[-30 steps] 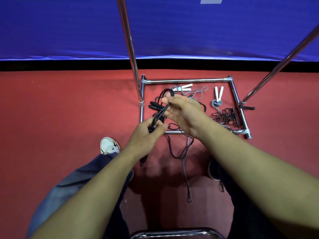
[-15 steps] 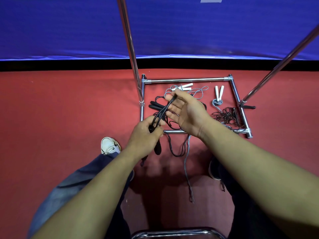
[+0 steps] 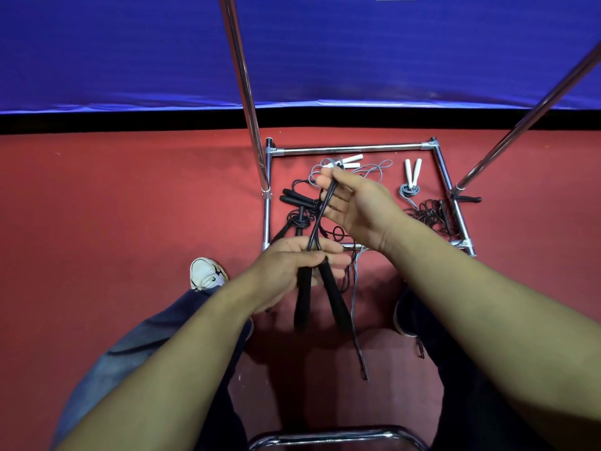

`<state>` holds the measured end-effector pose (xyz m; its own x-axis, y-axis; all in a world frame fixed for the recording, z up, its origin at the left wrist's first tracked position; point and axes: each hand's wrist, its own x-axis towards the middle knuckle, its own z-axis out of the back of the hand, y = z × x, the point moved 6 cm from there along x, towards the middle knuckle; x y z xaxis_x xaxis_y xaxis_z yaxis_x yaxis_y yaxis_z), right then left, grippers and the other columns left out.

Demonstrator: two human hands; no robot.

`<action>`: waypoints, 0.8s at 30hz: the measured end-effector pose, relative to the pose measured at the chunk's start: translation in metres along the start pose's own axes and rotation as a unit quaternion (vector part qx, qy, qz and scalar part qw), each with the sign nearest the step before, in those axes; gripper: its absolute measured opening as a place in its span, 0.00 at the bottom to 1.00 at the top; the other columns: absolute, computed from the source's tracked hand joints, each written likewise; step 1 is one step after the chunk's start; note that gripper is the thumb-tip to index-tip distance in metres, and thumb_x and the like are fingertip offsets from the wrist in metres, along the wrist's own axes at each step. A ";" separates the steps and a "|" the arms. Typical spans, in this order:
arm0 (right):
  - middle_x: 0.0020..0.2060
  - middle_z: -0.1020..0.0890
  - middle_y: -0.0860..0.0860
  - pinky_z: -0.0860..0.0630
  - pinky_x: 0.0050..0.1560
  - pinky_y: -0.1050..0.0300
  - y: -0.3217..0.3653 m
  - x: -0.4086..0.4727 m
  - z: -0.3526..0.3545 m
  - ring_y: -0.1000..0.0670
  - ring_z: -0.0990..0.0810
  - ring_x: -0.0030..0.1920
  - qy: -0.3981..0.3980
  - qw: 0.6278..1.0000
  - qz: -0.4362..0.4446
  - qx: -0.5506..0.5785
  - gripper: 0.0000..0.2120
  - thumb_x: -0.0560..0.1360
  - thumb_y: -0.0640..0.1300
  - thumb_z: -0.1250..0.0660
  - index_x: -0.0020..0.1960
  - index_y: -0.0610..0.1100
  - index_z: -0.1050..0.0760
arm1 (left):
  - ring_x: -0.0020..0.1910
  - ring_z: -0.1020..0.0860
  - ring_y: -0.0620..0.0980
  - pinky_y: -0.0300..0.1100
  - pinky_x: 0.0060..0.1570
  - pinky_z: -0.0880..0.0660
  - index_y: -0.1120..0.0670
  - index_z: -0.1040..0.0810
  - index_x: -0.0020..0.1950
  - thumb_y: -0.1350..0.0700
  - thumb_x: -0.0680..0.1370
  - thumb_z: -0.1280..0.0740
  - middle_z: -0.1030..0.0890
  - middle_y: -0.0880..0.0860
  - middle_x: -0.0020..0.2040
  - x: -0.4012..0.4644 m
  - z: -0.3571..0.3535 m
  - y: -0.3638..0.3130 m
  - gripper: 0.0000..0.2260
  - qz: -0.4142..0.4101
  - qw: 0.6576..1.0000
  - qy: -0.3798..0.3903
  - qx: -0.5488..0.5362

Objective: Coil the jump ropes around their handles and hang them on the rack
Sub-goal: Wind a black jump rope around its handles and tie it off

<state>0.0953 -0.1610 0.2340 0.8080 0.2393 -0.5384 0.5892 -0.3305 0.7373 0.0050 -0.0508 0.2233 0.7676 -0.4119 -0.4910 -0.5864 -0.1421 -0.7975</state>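
Since a moment ago the two black handles (image 3: 320, 296) have swung down into plain sight below the left hand (image 3: 292, 265), whose grip is closed round their tops, while the right hand (image 3: 354, 206) has lifted slightly, pinching the doubled black cord (image 3: 322, 216) stretched taut between the hands. Inside the chrome tube base of the rack (image 3: 353, 149) on the red floor lie other ropes: a black-handled one (image 3: 294, 198), two white-handled grey ones (image 3: 349, 162) (image 3: 411, 175) and a loose black tangle (image 3: 431, 216)
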 end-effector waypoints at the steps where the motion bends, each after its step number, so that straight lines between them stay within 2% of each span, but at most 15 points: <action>1: 0.42 0.14 0.54 0.23 0.44 0.60 0.002 -0.001 0.000 0.57 0.17 0.38 0.006 1.000 0.004 0.008 0.08 0.80 0.47 0.36 0.52 0.47 0.20 | 0.51 0.17 0.58 0.49 0.57 0.21 0.59 0.20 0.55 0.64 0.81 0.40 0.16 0.62 0.55 -0.001 -0.001 -0.001 0.10 0.003 1.000 0.010 -0.019; 4: 0.40 0.15 0.53 0.21 0.40 0.62 0.004 -0.003 -0.002 0.55 0.17 0.35 0.015 0.999 0.018 0.030 0.06 0.80 0.45 0.35 0.51 0.44 0.21 | 0.46 0.17 0.54 0.52 0.57 0.23 0.58 0.20 0.46 0.52 0.76 0.35 0.15 0.60 0.50 -0.002 0.000 -0.004 0.10 -0.013 0.999 -0.014 -0.027; 7: 0.36 0.17 0.51 0.22 0.34 0.66 0.007 -0.003 -0.002 0.56 0.20 0.32 0.003 0.999 0.043 0.033 0.04 0.78 0.44 0.32 0.48 0.43 0.23 | 0.33 0.21 0.49 0.43 0.42 0.22 0.56 0.22 0.35 0.44 0.73 0.28 0.19 0.51 0.33 -0.001 0.017 -0.013 0.16 -0.051 0.988 -0.138 0.038; 9: 0.36 0.19 0.49 0.23 0.32 0.66 0.007 -0.001 0.002 0.55 0.21 0.30 -0.020 0.997 0.069 0.017 0.06 0.78 0.43 0.31 0.46 0.41 0.24 | 0.29 0.25 0.47 0.40 0.35 0.25 0.55 0.20 0.39 0.46 0.73 0.27 0.24 0.51 0.29 -0.001 0.028 -0.021 0.13 -0.089 0.970 -0.205 0.096; 11: 0.38 0.20 0.47 0.24 0.30 0.66 0.008 0.000 0.007 0.55 0.21 0.29 -0.056 0.995 0.083 -0.014 0.08 0.77 0.43 0.29 0.48 0.39 0.25 | 0.27 0.27 0.47 0.39 0.31 0.26 0.54 0.19 0.45 0.55 0.75 0.26 0.28 0.51 0.29 0.000 0.032 -0.026 0.04 -0.122 0.956 -0.223 0.146; 14: 0.36 0.20 0.44 0.25 0.25 0.60 0.010 -0.003 0.011 0.52 0.23 0.25 -0.088 0.984 0.075 -0.138 0.12 0.79 0.48 0.32 0.46 0.38 0.24 | 0.30 0.30 0.49 0.45 0.35 0.27 0.48 0.18 0.45 0.57 0.75 0.27 0.30 0.47 0.28 0.002 0.035 -0.022 0.03 -0.140 0.930 -0.241 0.240; 15: 0.33 0.19 0.46 0.26 0.25 0.59 0.013 -0.006 0.012 0.50 0.24 0.24 -0.101 0.960 0.088 -0.246 0.16 0.81 0.51 0.36 0.43 0.39 0.24 | 0.31 0.30 0.49 0.47 0.37 0.25 0.47 0.18 0.44 0.57 0.76 0.29 0.29 0.47 0.29 0.002 0.037 -0.020 0.04 -0.143 0.920 -0.244 0.272; 16: 0.30 0.19 0.48 0.27 0.28 0.58 0.019 -0.008 0.014 0.48 0.23 0.25 -0.126 0.905 0.132 -0.384 0.20 0.82 0.53 0.40 0.38 0.41 0.24 | 0.32 0.30 0.49 0.50 0.39 0.23 0.45 0.18 0.44 0.56 0.76 0.31 0.29 0.48 0.30 0.001 0.038 -0.021 0.06 -0.146 0.913 -0.243 0.295; 17: 0.28 0.21 0.51 0.29 0.31 0.56 0.027 -0.012 0.013 0.46 0.22 0.30 -0.161 0.821 0.201 -0.510 0.21 0.82 0.53 0.42 0.36 0.43 0.25 | 0.32 0.30 0.48 0.53 0.40 0.22 0.44 0.18 0.44 0.56 0.77 0.33 0.29 0.49 0.31 0.001 0.040 -0.021 0.07 -0.146 0.911 -0.240 0.301; 18: 0.30 0.22 0.53 0.31 0.35 0.54 0.035 -0.016 0.010 0.45 0.23 0.35 -0.184 0.747 0.284 -0.572 0.18 0.81 0.51 0.43 0.37 0.44 0.26 | 0.32 0.31 0.47 0.55 0.42 0.22 0.44 0.18 0.43 0.57 0.77 0.34 0.29 0.47 0.30 0.000 0.041 -0.023 0.09 -0.144 0.912 -0.236 0.303; 19: 0.35 0.22 0.54 0.31 0.40 0.53 0.038 -0.022 0.003 0.46 0.23 0.41 -0.153 0.728 0.345 -0.572 0.11 0.78 0.47 0.42 0.41 0.47 0.25 | 0.31 0.31 0.45 0.54 0.43 0.22 0.44 0.18 0.43 0.58 0.78 0.34 0.29 0.43 0.29 -0.001 0.042 -0.026 0.10 -0.144 0.912 -0.234 0.305; 20: 0.43 0.21 0.54 0.29 0.48 0.53 0.033 -0.022 -0.005 0.48 0.24 0.49 -0.075 0.733 0.368 -0.567 0.09 0.74 0.43 0.42 0.48 0.48 0.24 | 0.30 0.32 0.43 0.53 0.43 0.23 0.45 0.18 0.43 0.59 0.79 0.34 0.29 0.42 0.28 -0.003 0.042 -0.029 0.11 -0.150 0.910 -0.232 0.310; 22: 0.58 0.25 0.52 0.34 0.65 0.57 0.006 -0.017 -0.018 0.49 0.30 0.63 0.111 0.737 0.308 -0.591 0.24 0.68 0.42 0.40 0.64 0.47 0.27 | 0.30 0.31 0.41 0.47 0.39 0.26 0.44 0.18 0.43 0.60 0.79 0.35 0.26 0.39 0.28 -0.007 0.039 -0.037 0.11 -0.180 0.904 -0.219 0.319; 23: 0.59 0.27 0.53 0.36 0.67 0.57 -0.010 -0.016 -0.019 0.49 0.31 0.65 0.161 0.725 0.267 -0.614 0.27 0.68 0.43 0.38 0.68 0.48 0.30 | 0.30 0.30 0.41 0.43 0.37 0.28 0.44 0.19 0.43 0.58 0.78 0.35 0.25 0.39 0.29 -0.010 0.037 -0.041 0.10 -0.194 0.904 -0.206 0.321; 24: 0.57 0.27 0.55 0.34 0.66 0.57 -0.021 -0.016 -0.021 0.49 0.30 0.63 0.188 0.711 0.251 -0.629 0.26 0.68 0.45 0.36 0.66 0.48 0.30 | 0.30 0.30 0.41 0.39 0.36 0.29 0.44 0.18 0.43 0.57 0.76 0.35 0.24 0.38 0.29 -0.013 0.035 -0.044 0.09 -0.205 0.904 -0.193 0.321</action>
<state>0.0696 -0.1384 0.2357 0.7209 0.6848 -0.1063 -0.4291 0.5615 0.7075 0.0302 -0.0080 0.2525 0.9921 -0.0815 -0.0952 -0.0560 0.3917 -0.9184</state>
